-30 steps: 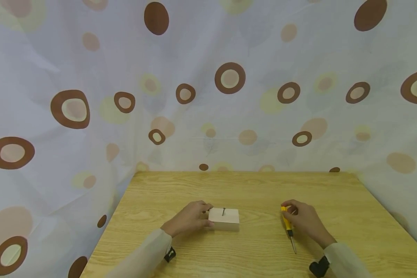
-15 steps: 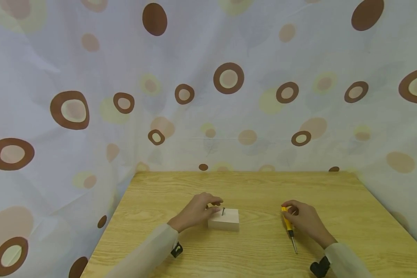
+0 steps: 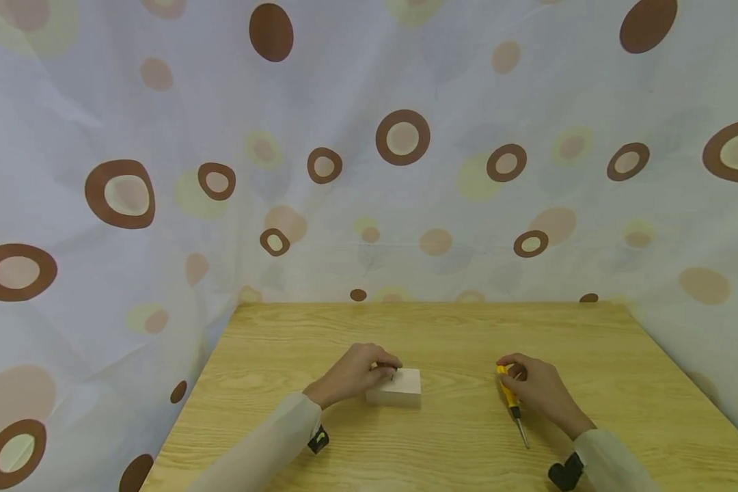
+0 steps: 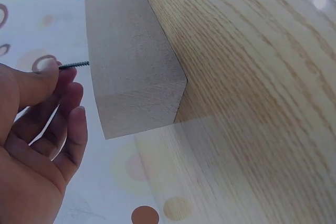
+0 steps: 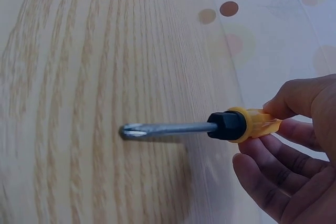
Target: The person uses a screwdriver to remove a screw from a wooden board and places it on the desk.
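A pale wooden block (image 3: 400, 394) lies on the table, with a dark threaded screw (image 4: 75, 65) standing up from its top face. My left hand (image 3: 359, 372) pinches the screw's head between thumb and forefinger, the other fingers curled beside the block in the left wrist view. To the right, my right hand (image 3: 540, 389) grips the yellow handle of a screwdriver (image 3: 511, 402). Its steel shaft points down toward the table's near side, and the cross-shaped tip shows in the right wrist view beyond a black collar (image 5: 227, 125).
The wood-grain table (image 3: 455, 451) runs back to a white curtain (image 3: 344, 205) with brown and beige circles, which also hangs at both sides. Black straps with small devices sit at both wrists, below light sleeves (image 3: 264, 444).
My left hand has left the block's left side, risen over its top and taken the screw between thumb and forefinger. The right hand with the screwdriver has stayed nearly still.
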### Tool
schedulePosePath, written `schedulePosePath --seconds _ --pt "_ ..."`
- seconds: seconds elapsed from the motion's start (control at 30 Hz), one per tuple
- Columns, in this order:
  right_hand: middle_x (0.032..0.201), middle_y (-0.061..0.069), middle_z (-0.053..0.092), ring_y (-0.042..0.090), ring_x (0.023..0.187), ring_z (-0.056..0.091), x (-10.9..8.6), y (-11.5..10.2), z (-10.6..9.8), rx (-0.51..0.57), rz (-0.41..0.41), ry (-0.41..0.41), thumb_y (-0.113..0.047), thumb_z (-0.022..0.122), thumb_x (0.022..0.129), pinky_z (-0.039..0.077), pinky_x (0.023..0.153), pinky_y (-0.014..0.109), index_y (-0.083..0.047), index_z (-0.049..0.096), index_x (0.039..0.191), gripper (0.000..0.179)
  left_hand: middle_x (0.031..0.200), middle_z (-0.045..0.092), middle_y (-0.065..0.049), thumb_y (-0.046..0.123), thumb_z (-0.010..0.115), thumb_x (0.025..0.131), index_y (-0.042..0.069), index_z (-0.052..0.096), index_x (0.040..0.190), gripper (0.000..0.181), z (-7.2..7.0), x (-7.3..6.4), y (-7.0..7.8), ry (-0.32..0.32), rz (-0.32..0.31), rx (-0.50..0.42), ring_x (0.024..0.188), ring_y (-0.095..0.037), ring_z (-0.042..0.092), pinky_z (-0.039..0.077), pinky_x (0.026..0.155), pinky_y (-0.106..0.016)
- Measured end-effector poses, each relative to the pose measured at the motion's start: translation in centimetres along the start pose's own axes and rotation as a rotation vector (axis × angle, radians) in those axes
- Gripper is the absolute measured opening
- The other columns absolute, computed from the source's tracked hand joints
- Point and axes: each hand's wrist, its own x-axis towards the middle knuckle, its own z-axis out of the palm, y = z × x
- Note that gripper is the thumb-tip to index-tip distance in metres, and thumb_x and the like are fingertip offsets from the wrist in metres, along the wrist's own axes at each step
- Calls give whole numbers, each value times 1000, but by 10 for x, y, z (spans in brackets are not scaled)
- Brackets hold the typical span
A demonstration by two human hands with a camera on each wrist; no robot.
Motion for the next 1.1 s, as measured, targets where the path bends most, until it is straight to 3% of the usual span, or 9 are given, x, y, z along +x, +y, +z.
schedulePosePath --seconds 0.6,0.87,1.1 --pt "89 -1 67 13 75 62 1 8 1 -6 6 -9 -16 71 97 51 62 29 -2 71 120 27 95 75 9 20 72 99 11 80 104 13 5 5 7 42 -35 19 85 3 64 54 79 -18" --pt "90 -1 68 12 75 61 4 7 -1 -22 7 -7 -16 72 96 51 62 29 -3 71 120 27 87 71 13 22 75 97 16 77 96 6 5 3 7 111 -23 4 77 3 62 52 71 -19" --pt "91 1 68 14 77 61 4 11 1 -1 18 -20 -14 71 96 51 61 28 -2 70 121 28 91 73 10 20 73 99 13 80 100 10 0 -2 6 170 9 26 78 1 62 53 70 -20"
